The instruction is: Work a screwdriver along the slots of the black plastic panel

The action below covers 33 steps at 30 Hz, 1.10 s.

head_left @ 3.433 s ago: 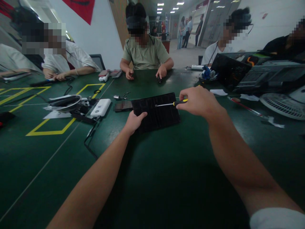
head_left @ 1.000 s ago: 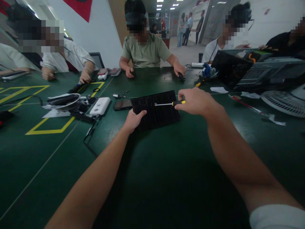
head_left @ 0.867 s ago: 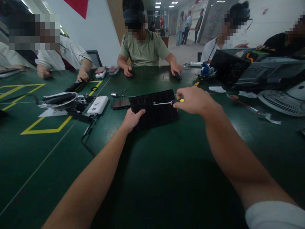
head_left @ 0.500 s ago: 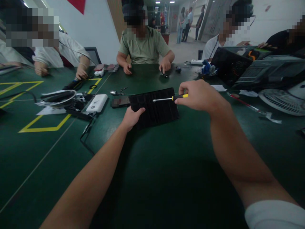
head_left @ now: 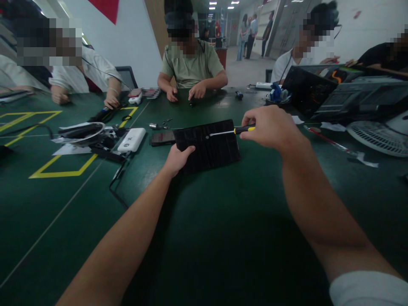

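Note:
My left hand holds the lower left edge of an opened black wallet, its thumb lying over the front. The wallet is tilted up toward me above the table, and a small round metal snap shows near its middle fold. In my right hand is a screwdriver with a black and yellow handle, pinched between thumb and fingers. Its thin metal shaft points left across the wallet, with the tip close to the snap. Whether the tip touches it I cannot tell.
On the green table, a white power bank and a cable pile lie left. A dark flat object sits behind the wallet. To the right are a white fan and a computer case. Several people sit around.
The screwdriver has shifted slightly right, and the snap now shows beside its tip. Across the table, a person's hand has slid left with a small dark object.

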Tool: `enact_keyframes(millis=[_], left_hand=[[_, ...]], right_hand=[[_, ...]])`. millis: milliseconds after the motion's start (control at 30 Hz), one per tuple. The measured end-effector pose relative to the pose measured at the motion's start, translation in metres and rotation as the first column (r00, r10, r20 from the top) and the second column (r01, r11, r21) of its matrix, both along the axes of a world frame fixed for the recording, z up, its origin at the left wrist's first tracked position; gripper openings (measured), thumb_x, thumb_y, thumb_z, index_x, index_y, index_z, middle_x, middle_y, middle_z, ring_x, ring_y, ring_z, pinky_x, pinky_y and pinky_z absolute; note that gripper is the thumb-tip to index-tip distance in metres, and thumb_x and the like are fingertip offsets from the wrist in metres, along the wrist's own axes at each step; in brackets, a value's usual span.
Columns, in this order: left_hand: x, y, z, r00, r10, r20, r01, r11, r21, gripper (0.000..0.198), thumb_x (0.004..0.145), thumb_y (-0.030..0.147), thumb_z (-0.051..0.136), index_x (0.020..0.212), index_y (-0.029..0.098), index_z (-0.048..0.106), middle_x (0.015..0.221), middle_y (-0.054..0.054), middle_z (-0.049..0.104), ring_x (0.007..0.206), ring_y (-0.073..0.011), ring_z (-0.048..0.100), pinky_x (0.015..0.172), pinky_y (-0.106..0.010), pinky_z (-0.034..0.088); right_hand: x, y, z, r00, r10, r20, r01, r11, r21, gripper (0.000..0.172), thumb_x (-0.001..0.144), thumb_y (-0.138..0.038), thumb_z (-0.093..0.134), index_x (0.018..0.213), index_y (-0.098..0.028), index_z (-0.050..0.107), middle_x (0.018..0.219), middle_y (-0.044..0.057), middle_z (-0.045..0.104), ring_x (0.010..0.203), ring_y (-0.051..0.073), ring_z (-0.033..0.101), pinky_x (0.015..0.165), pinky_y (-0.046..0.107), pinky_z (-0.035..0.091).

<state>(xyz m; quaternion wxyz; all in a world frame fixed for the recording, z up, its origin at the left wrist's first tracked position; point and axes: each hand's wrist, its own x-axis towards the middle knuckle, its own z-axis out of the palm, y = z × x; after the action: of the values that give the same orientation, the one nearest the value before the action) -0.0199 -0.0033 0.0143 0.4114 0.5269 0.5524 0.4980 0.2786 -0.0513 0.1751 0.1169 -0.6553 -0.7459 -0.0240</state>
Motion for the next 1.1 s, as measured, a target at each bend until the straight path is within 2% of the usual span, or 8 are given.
enact_keyframes(millis=[267,567,833,1100], left_hand=[[-0.003,0.003,-0.005,1.000,-0.015,-0.004,0.015,1.000,0.007,0.043,0.076,0.042,0.088,0.111,0.018,0.081,0.120,-0.013,0.086,0.120,-0.0381,0.080,0.117,-0.061,0.060],[-0.001,-0.001,-0.001,1.000,-0.005,0.017,0.005,1.000,-0.014,0.041,0.076,0.039,0.089,0.111,0.019,0.081,0.118,-0.012,0.087,0.119,-0.0377,0.080,0.116,-0.059,0.060],[-0.003,0.003,-0.007,0.999,-0.024,0.028,0.024,1.000,-0.008,0.048,0.075,0.044,0.090,0.115,0.019,0.082,0.120,-0.013,0.086,0.119,-0.0391,0.080,0.116,-0.061,0.060],[-0.003,0.001,-0.005,1.000,-0.012,0.008,0.012,1.000,0.000,0.041,0.076,0.040,0.089,0.111,0.019,0.081,0.118,-0.013,0.085,0.119,-0.0379,0.080,0.117,-0.061,0.059]], right_hand=[[-0.002,0.004,-0.010,0.998,0.056,-0.001,-0.056,0.995,0.086,0.020,0.088,-0.032,0.085,0.107,-0.028,0.088,0.112,0.010,0.084,0.107,0.035,0.076,0.084,0.044,0.053],[-0.007,0.003,-0.011,0.998,0.053,0.022,-0.055,0.994,0.090,0.020,0.090,-0.030,0.084,0.110,-0.028,0.088,0.118,0.011,0.083,0.108,0.035,0.075,0.084,0.045,0.052],[-0.008,0.004,-0.011,0.998,0.050,0.024,-0.052,0.995,0.085,0.021,0.091,-0.030,0.085,0.112,-0.029,0.088,0.120,0.011,0.083,0.108,0.035,0.074,0.084,0.044,0.052],[-0.008,0.005,-0.012,0.998,0.048,0.044,-0.051,0.996,0.070,0.022,0.092,-0.032,0.085,0.113,-0.029,0.089,0.120,0.011,0.083,0.107,0.034,0.075,0.084,0.045,0.053]])
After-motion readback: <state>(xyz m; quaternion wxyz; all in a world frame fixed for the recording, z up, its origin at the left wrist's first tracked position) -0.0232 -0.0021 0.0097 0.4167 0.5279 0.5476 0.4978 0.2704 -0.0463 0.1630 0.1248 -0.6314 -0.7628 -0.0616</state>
